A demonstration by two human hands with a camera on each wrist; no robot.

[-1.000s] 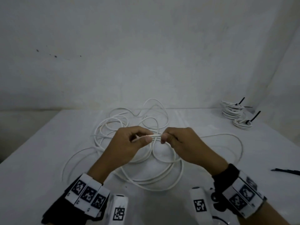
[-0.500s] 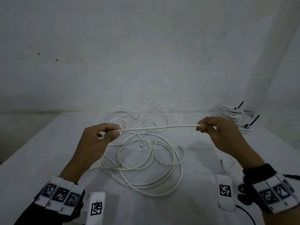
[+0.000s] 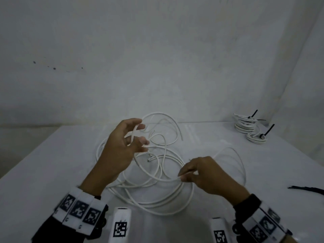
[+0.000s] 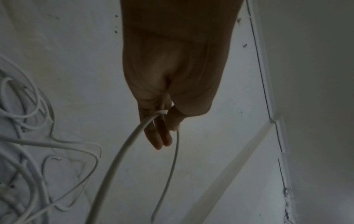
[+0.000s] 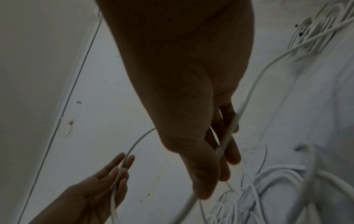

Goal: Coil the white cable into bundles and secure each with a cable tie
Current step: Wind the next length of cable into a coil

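Your left hand is raised over the far side of the tangle with a strand of the white cable running between its curled fingers and thumb; the left wrist view shows the strand hooked round the fingers, one leg dropping back toward you and a thinner-looking leg ending in a free tip. Your right hand is lower and nearer you, pinching another stretch of the same cable between thumb and fingertips. The rest lies in loose, overlapping loops on the surface between and below your two hands, with a cut end showing in the middle of the heap.

Judging by how the loops hold open arcs rather than collapsing, this cable is light but springy: it will want to unwind and to keep its own curl. It looks smooth-jacketed, so a fingertip pinch may let it slide; that helps when you feed length through, but not when you need to hold a turn. I would treat the left hand as the former, laying each new turn across its fingers and clamping with the thumb, and let the right hand draw cable loosely through its pinch. Take hold close to the free end, not mid-tangle, or crossed loops may tighten into a knot.

Beyond your right hand sit two tied bundles; a loose black cable tie lies just outside it.
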